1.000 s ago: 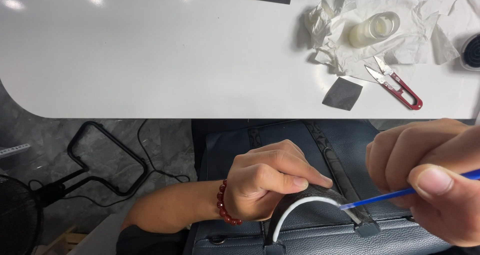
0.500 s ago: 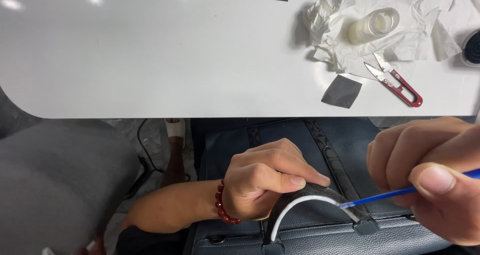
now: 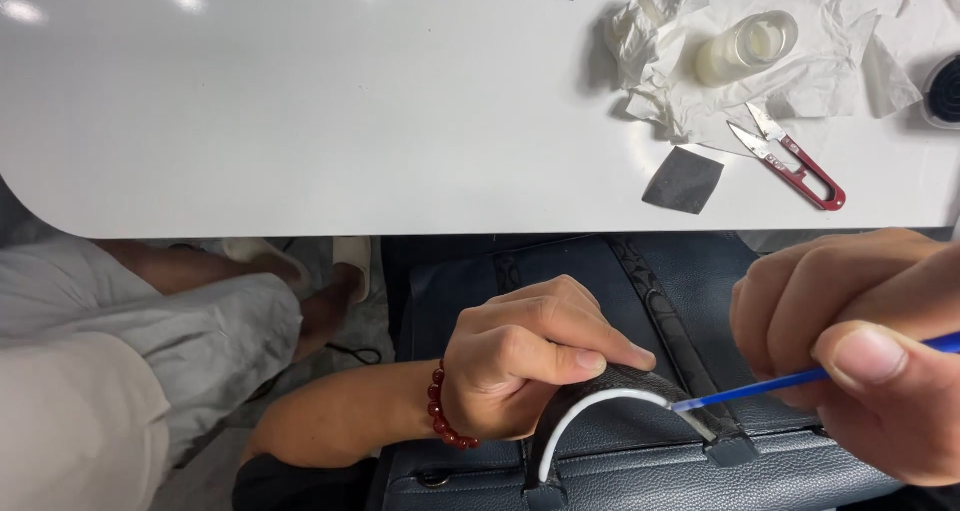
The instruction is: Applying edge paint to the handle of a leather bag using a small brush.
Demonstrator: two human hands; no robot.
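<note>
The left hand (image 3: 525,366) is curled tight around the dark handle (image 3: 640,396) of a navy leather bag (image 3: 600,291) that rests on the person's lap, below the edge of the white surface (image 3: 300,121). That grip is clamped together on the handle's top, thumb pressed along it, with a string of red beads (image 3: 440,411) at the wrist. The handle arches out from under the fingers toward the right, and its edge shows a white coat (image 3: 590,416) along the curve.

The right hand (image 3: 860,361) pinches a thin blue brush (image 3: 790,381), fingers closed firmly on the shaft. The brush tip meets the handle's edge just beside the left thumb, so the two hands sit close, the handle between them.

Up on the surface, well apart from the hands, lie red thread snips (image 3: 795,156), a small dark grey square patch (image 3: 683,179), and a clear little bottle (image 3: 745,46) lying on crumpled white tissue (image 3: 680,91). To the left, another person's pale clothing (image 3: 130,361) shows.
</note>
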